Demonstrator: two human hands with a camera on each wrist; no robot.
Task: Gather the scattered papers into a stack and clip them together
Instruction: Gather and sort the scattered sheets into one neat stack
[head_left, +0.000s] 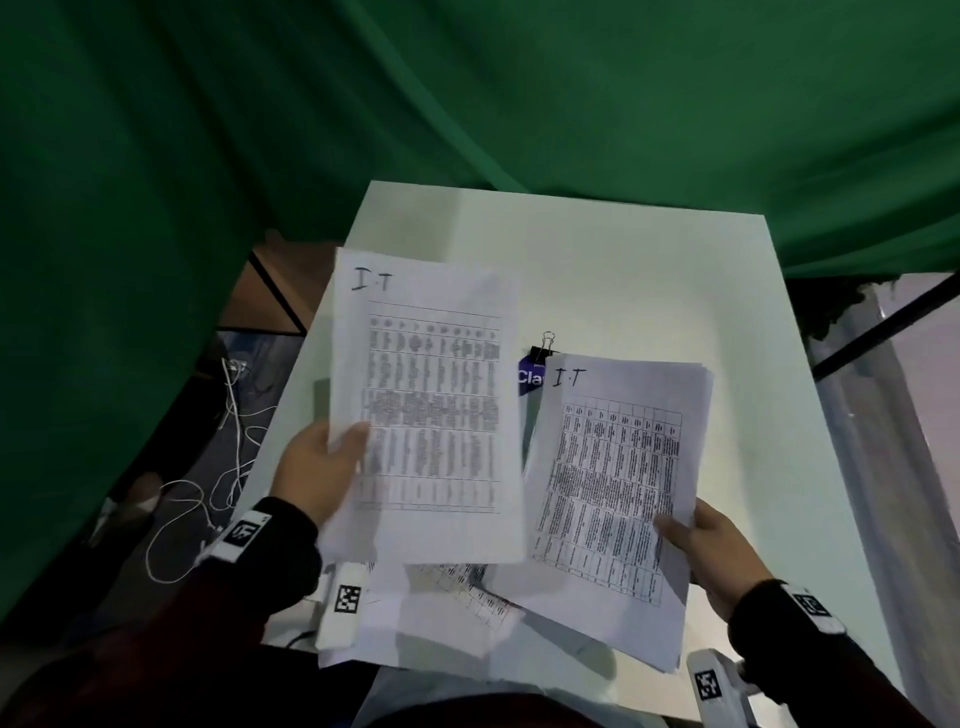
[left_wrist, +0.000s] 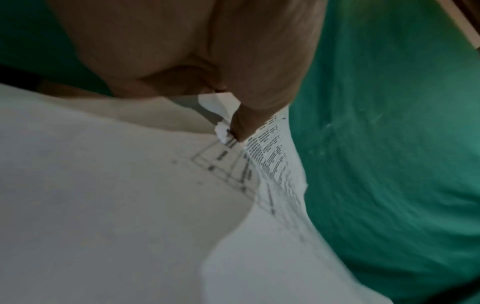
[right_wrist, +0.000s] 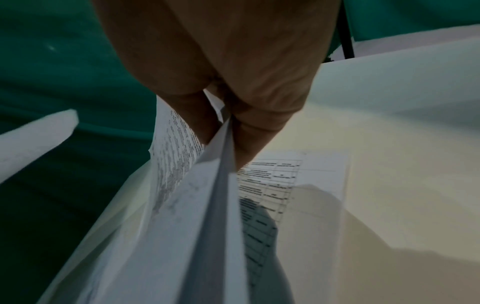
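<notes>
A: How do the papers lie against the binder clip (head_left: 543, 349)?

B: The left sheaf (head_left: 426, 405) is lifted just left of the clip, long axis running away from the person, its handwritten heading at the far end. The right sheaf (head_left: 618, 483) starts right at the clip, covering its near edge, and leans slightly rightward, heading also far.

A: And the hands?

B: The left hand (head_left: 317, 467) pinches its sheaf at the left edge, thumb on top. The right hand (head_left: 717, 551) grips the right sheaf's near right corner the same way.

A: Anything left on the counter (head_left: 649, 270)?

B: More sheets (head_left: 457, 597) lie flat, nearer than the clip, under both sheaves. The clip rests on a blue card (head_left: 530, 376), wire handles pointing away.
</notes>
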